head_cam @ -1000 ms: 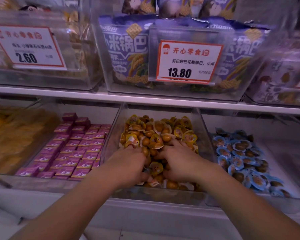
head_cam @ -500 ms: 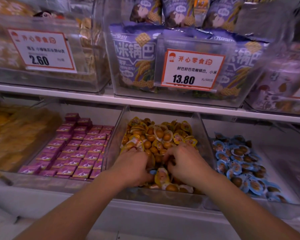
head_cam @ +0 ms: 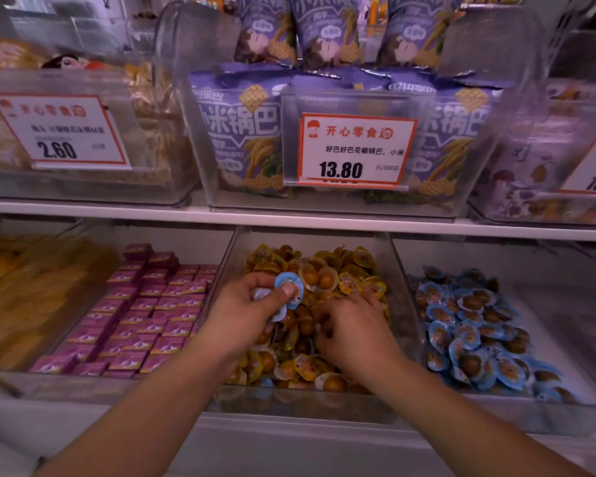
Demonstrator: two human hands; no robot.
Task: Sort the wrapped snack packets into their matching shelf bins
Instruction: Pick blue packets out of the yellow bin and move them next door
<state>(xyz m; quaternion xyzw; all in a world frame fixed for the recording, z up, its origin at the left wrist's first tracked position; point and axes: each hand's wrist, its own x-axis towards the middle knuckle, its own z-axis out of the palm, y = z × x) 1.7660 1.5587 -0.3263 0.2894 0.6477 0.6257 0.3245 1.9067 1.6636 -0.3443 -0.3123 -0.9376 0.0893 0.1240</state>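
A clear middle bin (head_cam: 398, 266) on the lower shelf holds several yellow-wrapped snack packets (head_cam: 355, 273). My left hand (head_cam: 245, 315) is raised over that bin and pinches blue-wrapped packets (head_cam: 289, 287) between thumb and fingers. My right hand (head_cam: 355, 332) reaches down into the yellow pile with curled fingers; what its fingertips hold is hidden. The bin to the right (head_cam: 565, 304) holds several blue-wrapped packets (head_cam: 468, 325) of the same kind as those in my left hand.
Left of the middle bin lie rows of small purple boxes (head_cam: 152, 311), and further left a bin of yellow bags (head_cam: 31, 290). The upper shelf (head_cam: 289, 220) carries bins of purple bags (head_cam: 241, 132) with price tags (head_cam: 353, 149) just above my hands.
My left hand has lifted out of the yellow pile with blue packets pinched in it. My right hand has stayed down in the pile. The camera view has shifted slightly downward.
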